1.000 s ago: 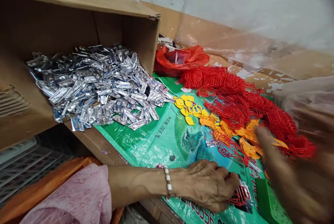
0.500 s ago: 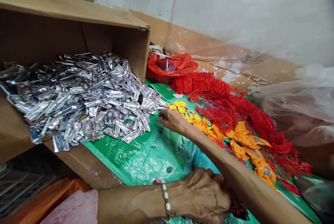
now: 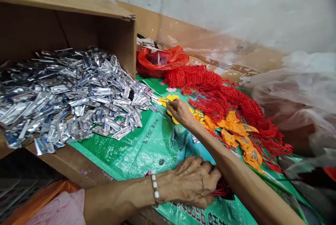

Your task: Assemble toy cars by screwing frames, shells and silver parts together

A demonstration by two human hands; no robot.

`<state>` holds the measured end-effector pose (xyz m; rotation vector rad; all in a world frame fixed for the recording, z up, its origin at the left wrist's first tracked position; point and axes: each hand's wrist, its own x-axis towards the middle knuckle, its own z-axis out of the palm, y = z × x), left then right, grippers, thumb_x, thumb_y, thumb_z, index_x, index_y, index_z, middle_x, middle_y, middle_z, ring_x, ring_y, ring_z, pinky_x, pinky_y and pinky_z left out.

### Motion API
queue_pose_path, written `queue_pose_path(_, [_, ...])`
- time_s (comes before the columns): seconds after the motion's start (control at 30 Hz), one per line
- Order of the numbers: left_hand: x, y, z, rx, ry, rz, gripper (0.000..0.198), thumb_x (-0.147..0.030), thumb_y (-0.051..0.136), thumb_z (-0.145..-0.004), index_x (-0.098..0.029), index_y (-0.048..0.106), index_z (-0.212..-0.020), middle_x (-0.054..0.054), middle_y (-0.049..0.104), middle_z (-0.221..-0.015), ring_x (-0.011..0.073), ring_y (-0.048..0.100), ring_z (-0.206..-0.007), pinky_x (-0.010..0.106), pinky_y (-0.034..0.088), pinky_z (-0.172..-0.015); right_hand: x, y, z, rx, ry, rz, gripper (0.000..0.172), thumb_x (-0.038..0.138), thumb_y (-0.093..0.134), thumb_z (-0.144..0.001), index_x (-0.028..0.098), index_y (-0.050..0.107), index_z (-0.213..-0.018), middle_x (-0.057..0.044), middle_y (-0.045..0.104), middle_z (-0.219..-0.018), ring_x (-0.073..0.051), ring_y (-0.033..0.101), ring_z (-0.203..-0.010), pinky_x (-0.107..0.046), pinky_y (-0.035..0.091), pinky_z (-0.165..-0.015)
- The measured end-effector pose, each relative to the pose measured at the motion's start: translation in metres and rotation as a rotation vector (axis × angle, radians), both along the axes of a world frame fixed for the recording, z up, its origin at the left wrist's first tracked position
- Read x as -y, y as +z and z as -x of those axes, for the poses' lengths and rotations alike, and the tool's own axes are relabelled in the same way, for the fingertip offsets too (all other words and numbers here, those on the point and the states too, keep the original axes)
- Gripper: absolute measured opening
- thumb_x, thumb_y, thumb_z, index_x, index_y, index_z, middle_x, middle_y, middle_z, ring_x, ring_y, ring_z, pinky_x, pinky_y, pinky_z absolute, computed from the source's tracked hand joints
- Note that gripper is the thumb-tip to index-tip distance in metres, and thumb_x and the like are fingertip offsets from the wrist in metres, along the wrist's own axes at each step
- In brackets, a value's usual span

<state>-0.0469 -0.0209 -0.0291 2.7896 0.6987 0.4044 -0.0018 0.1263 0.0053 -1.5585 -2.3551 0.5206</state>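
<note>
Left hand (image 3: 194,183) curled over dark, flat packet with red pieces (image 3: 225,191); grip hidden. Right hand (image 3: 180,110) bunched at flat yellow printed pieces (image 3: 172,97) on green-sheeted worktop (image 3: 128,155); pinch unclear. Likely light, slippery; edges best.

The left hand (image 3: 193,183) hides its fingertips and part of the red plastic piece (image 3: 223,187) beneath. Whether the right hand (image 3: 180,112) grips anything is unclear. Left of it, the view's edge crops the cardboard box (image 3: 124,46).
</note>
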Motion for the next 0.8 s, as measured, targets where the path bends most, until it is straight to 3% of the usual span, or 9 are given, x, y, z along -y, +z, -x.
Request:
queue_pose_path(0.1, [-0.004,0.002,0.006,-0.006,-0.030,0.039,0.042,-0.040,0.056,-0.090,-0.011,0.048,-0.119,0.010,0.063,-0.105,0.0260,0.061,-0.089,0.036,0.051,-0.074,0.043,0.013,-0.025,-0.196,-0.062,0.032,0.031,0.026,0.058,-0.089,0.013,0.064,-0.117,-0.004,0.069,-0.090,-0.016,0.064,-0.080,-0.031,0.053,-0.073])
queue_pose_path(0.23, [-0.007,0.002,0.012,-0.046,-0.033,0.142,0.032,-0.036,0.061,-0.088,-0.013,0.052,-0.107,0.011,0.064,-0.103,0.0265,0.062,-0.091,0.037,0.052,-0.079,0.117,0.019,-0.077,-0.409,-0.186,0.073,0.032,0.036,0.053,-0.091,0.018,0.066,-0.114,-0.004,0.070,-0.089,-0.012,0.061,-0.070,-0.025,0.049,-0.061])
queue_pose_path(0.33, [-0.007,-0.003,0.016,0.036,-0.020,0.202,0.037,-0.036,0.063,-0.087,-0.015,0.048,-0.114,0.011,0.063,-0.108,0.0286,0.061,-0.102,0.040,0.052,-0.086,0.166,0.017,-0.118,-0.685,-0.371,0.125,0.029,0.040,0.065,-0.082,0.021,0.070,-0.104,-0.003,0.070,-0.086,-0.011,0.059,-0.068,-0.023,0.045,-0.056])
queue_pose_path(0.4, [-0.007,-0.008,0.018,0.074,-0.032,0.199,0.053,-0.039,0.063,-0.087,-0.016,0.039,-0.128,0.013,0.061,-0.118,0.0303,0.058,-0.112,0.043,0.050,-0.091,0.189,0.011,-0.139,-0.835,-0.525,0.172,0.030,0.039,0.075,-0.074,0.020,0.072,-0.097,-0.002,0.068,-0.077,-0.009,0.054,-0.060,-0.020,0.040,-0.050])
queue_pose_path(0.57, [-0.008,-0.018,0.022,0.111,-0.018,0.240,0.061,-0.041,0.061,-0.089,-0.020,0.030,-0.137,0.014,0.054,-0.134,0.0299,0.055,-0.121,0.044,0.049,-0.097,0.212,-0.010,-0.157,-0.964,-0.704,0.207,0.036,0.040,0.078,-0.070,0.017,0.072,-0.096,0.002,0.059,-0.060,-0.007,0.046,-0.048,-0.019,0.036,-0.040])
queue_pose_path(0.67, [-0.007,-0.017,0.023,0.105,0.009,0.240,0.066,-0.041,0.060,-0.089,-0.018,0.027,-0.141,0.017,0.050,-0.139,0.0314,0.052,-0.126,0.048,0.047,-0.099,0.212,-0.012,-0.154,-1.024,-0.697,0.228,0.035,0.041,0.079,-0.068,0.017,0.071,-0.092,-0.001,0.064,-0.066,-0.009,0.053,-0.049,-0.021,0.043,-0.040])
queue_pose_path(0.8, [-0.003,-0.009,0.020,0.043,0.019,0.219,0.055,-0.036,0.062,-0.088,-0.018,0.037,-0.133,0.015,0.059,-0.128,0.0313,0.058,-0.118,0.048,0.051,-0.095,0.198,-0.002,-0.149,-1.088,-0.604,0.265,0.034,0.041,0.078,-0.069,0.018,0.067,-0.092,-0.001,0.066,-0.071,-0.012,0.061,-0.052,-0.023,0.049,-0.041])
